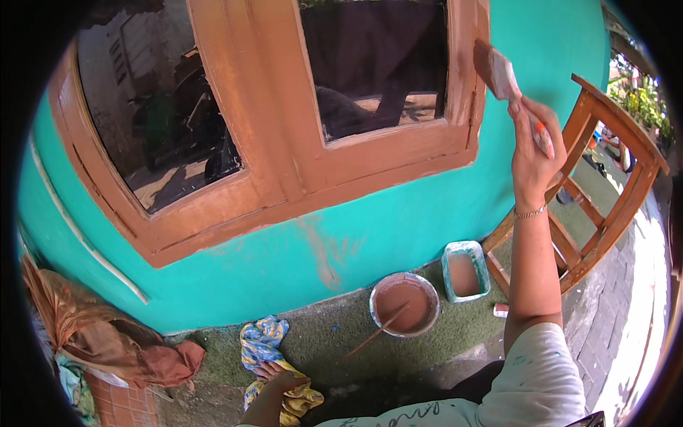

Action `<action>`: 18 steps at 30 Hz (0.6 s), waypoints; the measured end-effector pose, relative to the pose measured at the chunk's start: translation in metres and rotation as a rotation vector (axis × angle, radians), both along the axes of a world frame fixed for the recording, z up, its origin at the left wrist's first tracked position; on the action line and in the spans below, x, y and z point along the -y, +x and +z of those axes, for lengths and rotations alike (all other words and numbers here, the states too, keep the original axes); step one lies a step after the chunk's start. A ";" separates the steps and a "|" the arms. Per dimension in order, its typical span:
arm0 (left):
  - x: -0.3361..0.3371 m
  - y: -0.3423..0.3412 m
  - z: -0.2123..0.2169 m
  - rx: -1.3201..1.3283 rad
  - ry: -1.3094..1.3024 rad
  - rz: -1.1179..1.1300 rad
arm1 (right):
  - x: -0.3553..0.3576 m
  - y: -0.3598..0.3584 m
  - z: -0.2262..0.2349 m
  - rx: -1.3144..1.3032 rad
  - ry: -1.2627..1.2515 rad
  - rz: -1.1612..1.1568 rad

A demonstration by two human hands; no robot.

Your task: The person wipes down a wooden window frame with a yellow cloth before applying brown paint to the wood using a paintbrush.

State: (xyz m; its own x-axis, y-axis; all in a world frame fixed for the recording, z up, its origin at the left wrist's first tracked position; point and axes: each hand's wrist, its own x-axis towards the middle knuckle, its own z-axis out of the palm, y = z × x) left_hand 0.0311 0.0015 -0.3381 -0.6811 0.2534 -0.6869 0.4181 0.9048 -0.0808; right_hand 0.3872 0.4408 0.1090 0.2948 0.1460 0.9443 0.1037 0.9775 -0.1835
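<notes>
Overhead, a flat brown-coated paintbrush is gripped in the closed right hand, bristles laid against the brown wooden window frame. The left hand is pressed flat, fingers spread, onto a yellow-and-blue rag on the ground for support.

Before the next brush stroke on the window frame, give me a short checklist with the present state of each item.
1. Right hand grips the paintbrush firmly: ok, fingers closed around the handle.
2. Bristles meet the window frame: ok, the brush tip lies against the frame's right edge.
3. Paint load on the bristles: cannot tell.
4. Paint supply at hand: ok, the round bucket with a stir stick and the rectangular tub both hold brown paint.
5. Turquoise wall free of stray paint: not ok, brown smears show below the frame.
6. Left hand on the yellow-and-blue rag: ok, resting on it.
</notes>
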 end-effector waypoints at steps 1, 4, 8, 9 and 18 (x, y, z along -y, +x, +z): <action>0.000 -0.001 -0.001 -0.001 0.013 -0.005 | -0.006 -0.001 0.011 0.020 0.039 -0.068; -0.003 -0.002 -0.001 -0.001 0.020 0.001 | -0.020 0.001 0.004 0.066 -0.022 -0.094; -0.003 0.002 0.001 0.005 0.039 0.014 | -0.010 0.004 -0.044 0.238 -0.165 -0.124; -0.004 0.001 -0.001 0.002 0.025 0.015 | -0.004 0.008 -0.057 0.297 -0.181 -0.141; 0.001 -0.003 -0.014 -0.007 0.001 -0.007 | 0.010 0.021 -0.020 0.236 -0.123 -0.033</action>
State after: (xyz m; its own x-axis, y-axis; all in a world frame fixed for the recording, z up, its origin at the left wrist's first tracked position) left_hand 0.0282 0.0003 -0.3524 -0.6840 0.2591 -0.6820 0.4243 0.9017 -0.0831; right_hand 0.4082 0.4306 0.0891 0.0748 0.2579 0.9633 0.1894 0.9447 -0.2676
